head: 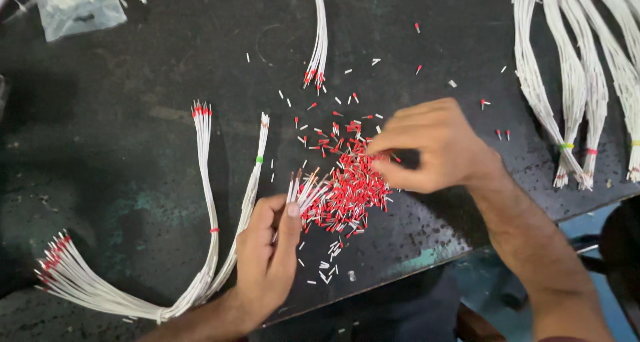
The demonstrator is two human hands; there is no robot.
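My left hand grips a bundle of thin white wires near their bare stripped ends, which fan out up and to the right. Those ends lie against a pile of small red ferrules on the dark worktop. My right hand hovers over the pile's right side with thumb and fingers pinched together at a ferrule; whether one is held I cannot tell. Two white wire bundles with red-tipped ends curve away from under my left hand.
More white wire bundles with red tips and coloured ties lie at the right. Another bundle lies top centre. A clear plastic bag sits top left. Loose ferrules and white offcuts are scattered about. The table edge runs along the lower right.
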